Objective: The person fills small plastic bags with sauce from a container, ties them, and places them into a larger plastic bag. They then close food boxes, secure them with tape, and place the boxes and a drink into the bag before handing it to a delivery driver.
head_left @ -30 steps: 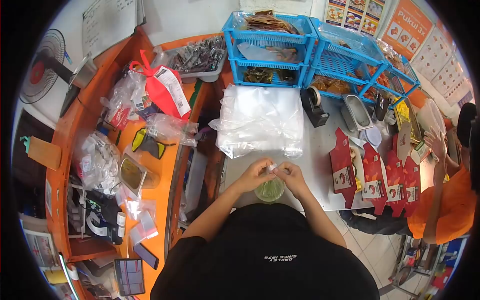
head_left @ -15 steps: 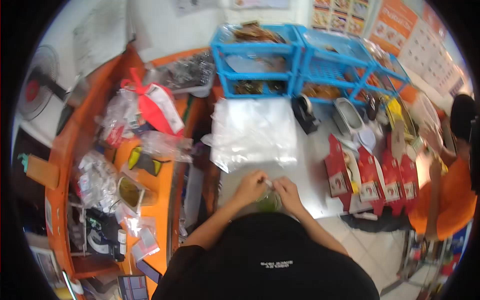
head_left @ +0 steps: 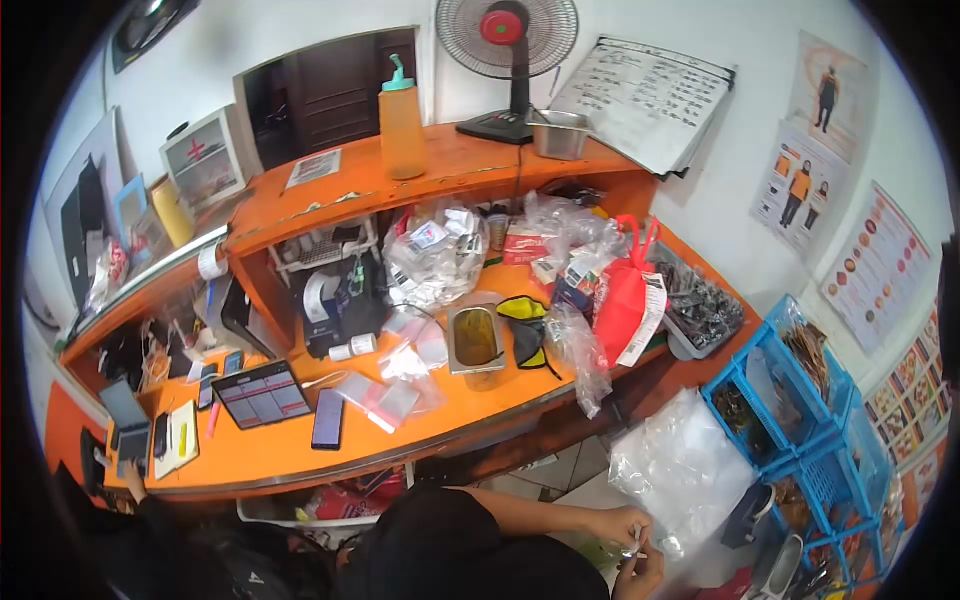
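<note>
Low in the view, my left hand [head_left: 622,527] and my right hand [head_left: 640,573] meet with fingers pinched together. A small whitish bit shows between the fingertips, too small to name. Just below my left forearm, part of a clear bag with something green [head_left: 597,548] is visible, mostly hidden by the hands and arm. Beyond the hands lies a stack of clear plastic bags [head_left: 690,465] on the metal table.
Blue baskets [head_left: 800,400] stand at the right. The orange counter [head_left: 480,420] holds a tablet [head_left: 262,393], phone [head_left: 328,419], metal container [head_left: 476,340] and red bag [head_left: 630,300]. A fan [head_left: 508,60] and bottle [head_left: 402,125] stand above. Another person's hand [head_left: 133,482] is at far left.
The view has swung left toward the orange counter, so my hands now appear at the lower right. They remain close together with pinched fingers. The co-worker in orange is out of view.
</note>
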A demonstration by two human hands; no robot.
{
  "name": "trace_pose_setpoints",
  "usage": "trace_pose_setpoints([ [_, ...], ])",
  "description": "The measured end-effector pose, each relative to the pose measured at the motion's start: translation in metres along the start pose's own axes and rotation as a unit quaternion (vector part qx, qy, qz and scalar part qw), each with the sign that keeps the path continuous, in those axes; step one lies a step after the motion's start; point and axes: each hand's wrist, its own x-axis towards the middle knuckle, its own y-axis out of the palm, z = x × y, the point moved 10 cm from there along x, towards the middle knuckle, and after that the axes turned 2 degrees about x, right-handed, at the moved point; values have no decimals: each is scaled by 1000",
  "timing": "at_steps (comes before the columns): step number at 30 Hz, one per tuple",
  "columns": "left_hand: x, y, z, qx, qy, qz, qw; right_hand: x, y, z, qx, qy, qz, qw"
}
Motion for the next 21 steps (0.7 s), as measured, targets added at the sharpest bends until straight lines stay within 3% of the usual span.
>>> trace_pose_setpoints([
  [1, 0, -6, 1, 0, 3, -6, 1000, 0, 2, 2, 1, -5, 5, 1000],
  [3, -4, 1, 20, -52, -79, 66, 993, -2, 6, -4, 37, 17, 16, 999],
  [7, -13, 2, 32, -143, -110, 79, 980, -2, 19, -3, 13, 12, 64, 998],
  [9, -11, -13, 16, -29, -46, -2, 998, 14, 24, 17, 43, 15, 40, 998],
  [14, -15, -12, 18, -7, -32, -10, 999, 11, 20, 17, 14, 33, 42, 998],
  [16, -18, -1, 16, -39, -106, 63, 992, 11, 18, 15, -2, 29, 43, 999],
  [20, -19, 1, -31, -27, -41, 22, 999, 15, 10, 23, 8, 58, 39, 998],
  [21, -22, 0, -32, 23, -31, 9, 999, 9, 10, 10, 62, 97, 19, 993],
])
